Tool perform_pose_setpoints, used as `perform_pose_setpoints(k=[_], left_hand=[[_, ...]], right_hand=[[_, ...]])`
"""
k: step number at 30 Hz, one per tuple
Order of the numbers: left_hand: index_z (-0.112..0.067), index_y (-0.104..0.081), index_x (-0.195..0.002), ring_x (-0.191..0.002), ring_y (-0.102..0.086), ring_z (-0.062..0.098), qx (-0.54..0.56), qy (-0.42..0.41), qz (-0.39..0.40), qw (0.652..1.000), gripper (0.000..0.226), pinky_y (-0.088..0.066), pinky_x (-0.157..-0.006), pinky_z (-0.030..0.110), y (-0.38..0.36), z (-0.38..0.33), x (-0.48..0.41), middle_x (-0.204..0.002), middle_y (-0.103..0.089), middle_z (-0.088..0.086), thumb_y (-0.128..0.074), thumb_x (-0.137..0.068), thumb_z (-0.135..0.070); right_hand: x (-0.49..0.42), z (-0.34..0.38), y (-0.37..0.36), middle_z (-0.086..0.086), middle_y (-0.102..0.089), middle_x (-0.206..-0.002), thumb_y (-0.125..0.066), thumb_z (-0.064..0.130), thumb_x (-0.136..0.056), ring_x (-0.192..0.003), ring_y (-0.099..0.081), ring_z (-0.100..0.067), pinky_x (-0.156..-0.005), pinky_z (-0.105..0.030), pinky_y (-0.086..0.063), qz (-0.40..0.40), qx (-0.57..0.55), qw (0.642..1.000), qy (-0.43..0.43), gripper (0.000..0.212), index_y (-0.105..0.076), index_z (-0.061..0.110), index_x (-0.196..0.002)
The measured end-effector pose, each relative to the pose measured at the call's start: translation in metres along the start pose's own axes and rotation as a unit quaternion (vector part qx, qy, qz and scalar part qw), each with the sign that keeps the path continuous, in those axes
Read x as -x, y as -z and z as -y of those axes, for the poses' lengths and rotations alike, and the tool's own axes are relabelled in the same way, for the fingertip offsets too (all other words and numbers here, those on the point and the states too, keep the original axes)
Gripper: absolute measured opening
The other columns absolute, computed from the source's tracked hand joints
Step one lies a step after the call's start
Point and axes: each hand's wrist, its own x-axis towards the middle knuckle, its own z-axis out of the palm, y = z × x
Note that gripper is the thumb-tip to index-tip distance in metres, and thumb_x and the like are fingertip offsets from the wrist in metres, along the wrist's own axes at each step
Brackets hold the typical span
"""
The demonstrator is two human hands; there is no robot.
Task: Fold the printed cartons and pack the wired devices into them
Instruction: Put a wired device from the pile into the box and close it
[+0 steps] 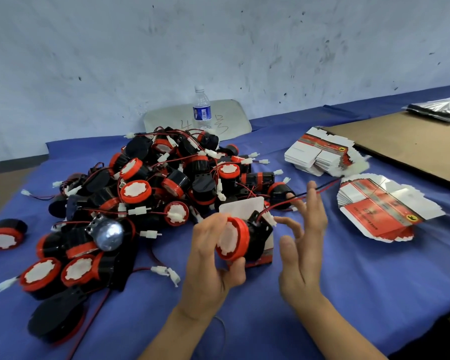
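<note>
Left hand (208, 258) grips one wired device (233, 240) at its carton (242, 206), right hand (302, 250) spread; device pile (151, 193) at 10 o'clock lies unpacked.

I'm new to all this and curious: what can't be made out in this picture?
Head view:
- Folded carton: mostly hidden behind the held device and left hand.
- Print on the flat cartons: too blurred to read.
- Right hand: fingertips motion-blurred.
- Shiny bags: cut off by the right edge.
</note>
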Motion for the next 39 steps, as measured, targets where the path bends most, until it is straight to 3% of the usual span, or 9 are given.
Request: perform_pose_setpoints(k=[3,5,11,16,21,26,32,36,39], left_hand=[[-0.039,-0.025,-0.145,-0.117,-0.049,0.012,-0.041,-0.025,0.007,0.999,0.052,-0.044,-0.097,0.017,0.001,0.001,-0.002,-0.128,-0.042,-0.002,-0.043,-0.097,-0.05],[-0.043,-0.019,-0.148,-0.118,-0.047,0.006,-0.064,-0.033,0.013,0.997,0.056,-0.04,-0.096,0.009,0.0,0.002,-0.003,-0.129,-0.044,0.003,-0.043,-0.097,-0.049],[-0.042,-0.019,-0.147,-0.124,-0.046,0.008,-0.067,-0.035,0.027,0.997,0.062,-0.045,-0.1,0.023,-0.003,0.008,0.002,-0.136,-0.046,0.002,-0.053,-0.096,-0.042],[-0.038,-0.017,-0.146,-0.131,-0.042,0.013,-0.088,-0.057,0.027,0.994,0.069,-0.046,-0.1,0.022,-0.003,0.008,-0.002,-0.14,-0.042,0.012,-0.059,-0.092,-0.037],[-0.046,-0.007,-0.15,-0.134,-0.04,0.019,-0.095,-0.113,0.042,0.988,0.094,-0.034,-0.108,0.02,-0.004,0.01,-0.001,-0.136,-0.039,0.015,-0.068,-0.085,-0.015],[-0.045,-0.008,-0.15,-0.134,-0.043,0.023,-0.057,-0.1,0.065,0.991,0.087,-0.037,-0.109,0.024,-0.003,0.01,-0.003,-0.142,-0.035,0.012,-0.065,-0.088,-0.021],[-0.05,0.002,-0.148,-0.147,-0.016,0.007,0.026,0.193,0.065,0.979,0.113,-0.023,-0.115,0.019,-0.01,0.017,0.001,-0.159,-0.012,-0.015,-0.077,-0.067,-0.06],[-0.064,0.008,-0.138,-0.111,-0.058,-0.003,0.024,0.252,0.167,0.953,0.12,-0.044,-0.085,0.008,-0.01,0.031,0.01,-0.121,-0.055,-0.032,-0.085,-0.071,-0.028],[-0.075,0.01,-0.131,-0.106,-0.061,-0.001,-0.004,0.273,0.154,0.949,0.114,-0.047,-0.081,0.01,-0.011,0.032,0.012,-0.121,-0.058,-0.025,-0.077,-0.067,-0.038]], right_hand=[[0.0,0.001,0.004,0.011,-0.014,-0.16,-0.034,0.037,-0.103,-0.142,-0.024,-0.035,-0.093,-0.066,-0.041,-0.005,0.073,0.997,0.034,0.054,-0.018,0.022,-0.153],[0.001,0.005,0.005,0.009,-0.018,-0.159,-0.036,0.034,-0.102,-0.141,-0.029,-0.029,-0.098,-0.061,-0.041,0.02,0.089,0.991,0.094,0.054,-0.019,0.022,-0.153],[0.001,0.012,-0.007,-0.007,-0.051,-0.128,-0.061,0.025,-0.091,-0.125,-0.05,-0.025,-0.102,-0.037,-0.043,0.09,0.106,0.975,0.171,0.036,-0.053,0.006,-0.12],[0.0,0.01,-0.004,-0.001,-0.053,-0.119,-0.068,0.035,-0.084,-0.108,-0.057,-0.014,-0.094,-0.021,-0.046,0.096,0.121,0.987,0.043,0.051,-0.052,0.011,-0.126],[0.001,0.01,-0.001,-0.005,-0.057,-0.125,-0.068,0.034,-0.081,-0.111,-0.061,-0.018,-0.086,-0.032,-0.055,0.089,0.049,0.992,-0.081,0.053,-0.052,0.019,-0.129],[0.001,0.01,-0.003,0.016,-0.065,-0.111,-0.073,0.029,-0.077,-0.102,-0.064,-0.005,-0.086,-0.02,-0.052,0.078,0.019,0.982,-0.169,0.047,-0.053,0.032,-0.12],[0.001,0.002,-0.004,0.013,-0.06,-0.107,-0.072,0.034,-0.077,-0.102,-0.058,-0.007,-0.088,-0.011,-0.043,0.047,0.104,0.985,-0.131,0.034,-0.056,0.035,-0.106],[0.003,-0.003,-0.008,0.011,-0.058,-0.11,-0.076,0.028,-0.073,-0.106,-0.054,-0.008,-0.09,-0.012,-0.042,0.094,0.2,0.972,-0.082,0.031,-0.068,0.014,-0.1],[0.005,-0.005,-0.009,0.001,-0.066,-0.109,-0.078,0.025,-0.073,-0.107,-0.056,-0.014,-0.089,-0.021,-0.045,0.139,0.25,0.957,-0.052,0.027,-0.07,0.008,-0.093]])
